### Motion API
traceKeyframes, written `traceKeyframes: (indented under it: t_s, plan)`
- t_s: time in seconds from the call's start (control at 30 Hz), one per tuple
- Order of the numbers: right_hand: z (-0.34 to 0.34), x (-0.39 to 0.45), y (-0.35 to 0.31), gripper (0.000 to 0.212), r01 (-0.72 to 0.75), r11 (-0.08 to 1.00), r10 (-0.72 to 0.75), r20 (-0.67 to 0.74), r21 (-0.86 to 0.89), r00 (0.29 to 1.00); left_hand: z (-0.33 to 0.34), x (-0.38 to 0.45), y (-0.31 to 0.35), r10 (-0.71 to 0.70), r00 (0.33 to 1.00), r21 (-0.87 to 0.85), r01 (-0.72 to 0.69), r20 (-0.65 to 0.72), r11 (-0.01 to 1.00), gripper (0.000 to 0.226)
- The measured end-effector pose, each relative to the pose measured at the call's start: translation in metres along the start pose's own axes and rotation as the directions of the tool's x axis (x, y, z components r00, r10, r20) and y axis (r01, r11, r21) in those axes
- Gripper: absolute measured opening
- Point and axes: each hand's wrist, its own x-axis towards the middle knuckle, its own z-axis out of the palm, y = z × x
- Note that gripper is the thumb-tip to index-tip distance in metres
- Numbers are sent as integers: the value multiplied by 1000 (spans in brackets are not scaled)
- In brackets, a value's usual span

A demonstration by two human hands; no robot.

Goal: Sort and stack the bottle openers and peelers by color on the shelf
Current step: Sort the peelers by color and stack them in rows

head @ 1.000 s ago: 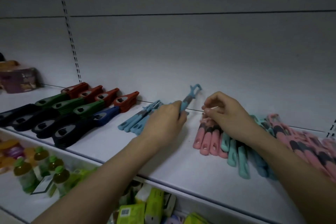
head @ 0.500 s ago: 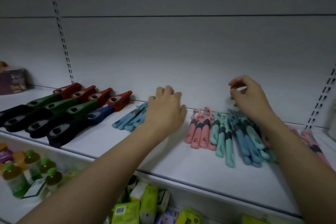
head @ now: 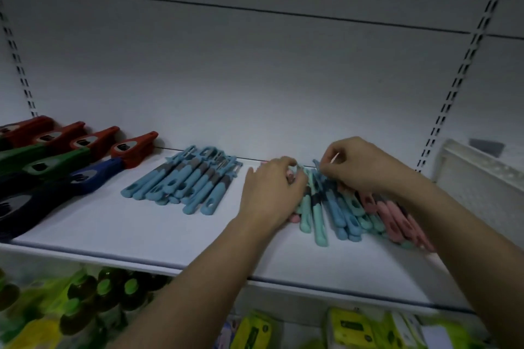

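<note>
A sorted pile of light-blue peelers (head: 184, 184) lies mid-shelf. Right of it is a mixed heap: teal peelers (head: 307, 212), blue peelers (head: 341, 215) and pink peelers (head: 392, 214). My left hand (head: 269, 195) lies over a small pink group (head: 295, 218) at the heap's left edge, fingers curled round their heads. My right hand (head: 360, 168) pinches the head end of a blue peeler at the back of the heap. Bottle openers lie in rows at the left: red (head: 133, 147), green (head: 56, 163), blue (head: 95, 176), black (head: 19, 207).
The white shelf (head: 141, 232) has a back wall close behind the piles. A white basket (head: 482, 181) stands at the far right. Below the shelf edge are green bottles (head: 113, 292) and yellow-green packets (head: 348, 329).
My left hand let go of the blue peeler at the sorted blue pile and moved right onto the pink peelers. My right hand dropped onto the mixed heap. The view shifted right.
</note>
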Motion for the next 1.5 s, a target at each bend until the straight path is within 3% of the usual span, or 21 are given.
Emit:
traceKeyframes:
  t_s: [0.1, 0.2, 0.3, 0.47, 0.57, 0.67, 0.77, 0.97, 1.1, 1.17, 1.23, 1.3, 1.4, 1.43, 1.5]
  plan:
    - [12, -1, -18, 28, -36, 967, 54, 67, -251, 996, -6, -1, -3, -42, 996, 2, 42, -80, 999, 31]
    - [25, -4, -22, 24, -74, 889, 113, 61, -452, 992, -4, -1, -9, -77, 996, 52, 74, 48, 996, 34]
    - [25, -8, -17, 32, -118, 840, 179, 65, -530, 982, -1, -3, -11, -55, 975, 78, 39, 214, 996, 34]
    - [16, -12, -14, 43, -254, 892, 302, 75, -373, 950, -2, -2, -15, 47, 940, 48, -67, 338, 997, 30]
    - [14, -12, -16, 37, -250, 880, 300, 64, -404, 952, -7, -5, -11, 76, 929, -112, -38, 362, 993, 26]
    - [16, -10, -14, 32, -264, 877, 315, 64, -400, 947, -8, -7, -8, 100, 924, -152, -46, 368, 987, 31]
    - [10, -8, -8, 26, -318, 911, 349, 82, -262, 933, -7, -8, -9, 119, 921, -160, -63, 370, 985, 29]
    - [-25, -6, 8, 40, -395, 918, 383, 161, 47, 910, -5, -7, -10, 103, 951, -275, -20, 290, 961, 23]
    - [-28, -8, 4, 31, -325, 867, 302, 120, 377, 946, -10, -5, -4, -72, 977, -585, 179, 201, 791, 18]
    - [-18, -8, -6, 23, -246, 838, 230, 94, 487, 969, -13, -2, -1, -132, 957, -732, 282, 258, 620, 20]
    - [-5, -7, -19, 17, -182, 863, 153, 101, 471, 983, -17, -1, 3, -104, 896, -811, 436, 431, 390, 30]
    - [4, -4, -32, 17, -134, 910, 73, 167, 393, 983, -22, -2, 4, -21, 826, -800, 552, 563, 236, 41]
    - [3, -2, -46, 21, -93, 944, 12, 249, 317, 968, -27, 1, 0, -32, 811, -809, 585, 584, 55, 33]
    - [0, 0, -47, 25, -100, 936, 19, 235, 337, 972, -27, 3, -2, -43, 809, -810, 587, 586, 11, 31]
    - [-9, 4, -43, 28, -124, 935, 68, 177, 333, 982, -26, 6, -4, -76, 797, -798, 602, 600, 18, 29]
